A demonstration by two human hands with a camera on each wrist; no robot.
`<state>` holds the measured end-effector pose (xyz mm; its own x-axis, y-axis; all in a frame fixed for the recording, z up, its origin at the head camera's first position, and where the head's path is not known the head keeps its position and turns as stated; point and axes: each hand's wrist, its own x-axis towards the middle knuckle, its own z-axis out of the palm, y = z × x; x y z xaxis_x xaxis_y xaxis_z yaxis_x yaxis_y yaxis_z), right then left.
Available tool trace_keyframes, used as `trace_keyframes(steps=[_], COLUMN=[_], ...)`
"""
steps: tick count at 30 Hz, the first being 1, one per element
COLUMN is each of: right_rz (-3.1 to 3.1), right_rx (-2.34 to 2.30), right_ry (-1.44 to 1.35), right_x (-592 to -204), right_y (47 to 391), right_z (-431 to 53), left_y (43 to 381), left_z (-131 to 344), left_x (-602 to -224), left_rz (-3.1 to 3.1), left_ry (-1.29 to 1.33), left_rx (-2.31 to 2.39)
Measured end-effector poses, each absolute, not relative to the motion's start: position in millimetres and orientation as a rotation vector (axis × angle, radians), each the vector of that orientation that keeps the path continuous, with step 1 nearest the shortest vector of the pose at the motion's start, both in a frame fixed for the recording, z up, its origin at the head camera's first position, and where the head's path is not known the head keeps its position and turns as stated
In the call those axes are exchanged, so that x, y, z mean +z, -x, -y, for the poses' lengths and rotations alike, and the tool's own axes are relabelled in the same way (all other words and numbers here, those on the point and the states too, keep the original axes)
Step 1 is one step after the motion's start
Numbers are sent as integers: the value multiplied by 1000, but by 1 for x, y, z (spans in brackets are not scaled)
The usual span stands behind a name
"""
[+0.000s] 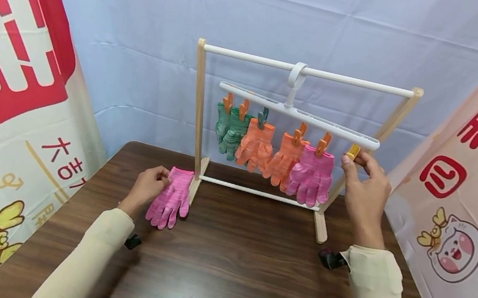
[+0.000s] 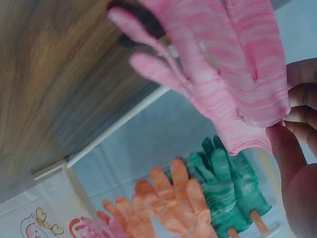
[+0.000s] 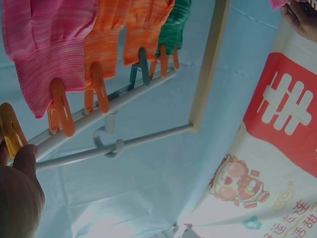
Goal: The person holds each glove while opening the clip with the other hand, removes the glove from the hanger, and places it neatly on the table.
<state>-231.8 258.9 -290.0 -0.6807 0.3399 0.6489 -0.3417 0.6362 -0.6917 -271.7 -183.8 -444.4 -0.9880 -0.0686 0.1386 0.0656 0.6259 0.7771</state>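
My left hand [image 1: 149, 188] pinches a pink glove [image 1: 172, 198] near its cuff, fingers of the glove hanging down, left of the rack. In the left wrist view the thumb and fingers hold the cuff edge of this glove [image 2: 213, 64]. At the right end of the white hanger [image 1: 332, 127], my right hand [image 1: 367, 191] pinches a yellow clothespin [image 1: 353, 152]; nothing hangs from that clip. Beside it a second pink glove [image 1: 311, 176] hangs from an orange clothespin [image 1: 323, 145]. Farther left hang orange gloves [image 1: 256, 143] and green gloves [image 1: 236, 133], each clipped.
The hanger hooks over the white top bar [image 1: 251, 58] of a rack with wooden posts [image 1: 199, 108] and feet. It stands on a dark wooden table [image 1: 214, 266]. Pale cloth [image 1: 145, 31] backs the table, and printed cloths [image 1: 454, 197] stand at both sides.
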Motion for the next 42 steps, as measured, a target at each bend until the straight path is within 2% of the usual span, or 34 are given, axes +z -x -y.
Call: trace_keyframes(steps=[19,42], right_rz=[2038,2034], right_rx=[1076,1057], right_ry=[-50,-85], right_x=[-293,-293], right_y=[230,225], right_z=[-257,-256], left_y=[291,321], left_z=[212,217], left_x=[-459,-475], left_rz=[2799,2884], left_ry=[-55,-126], left_rx=[-1212,-1125])
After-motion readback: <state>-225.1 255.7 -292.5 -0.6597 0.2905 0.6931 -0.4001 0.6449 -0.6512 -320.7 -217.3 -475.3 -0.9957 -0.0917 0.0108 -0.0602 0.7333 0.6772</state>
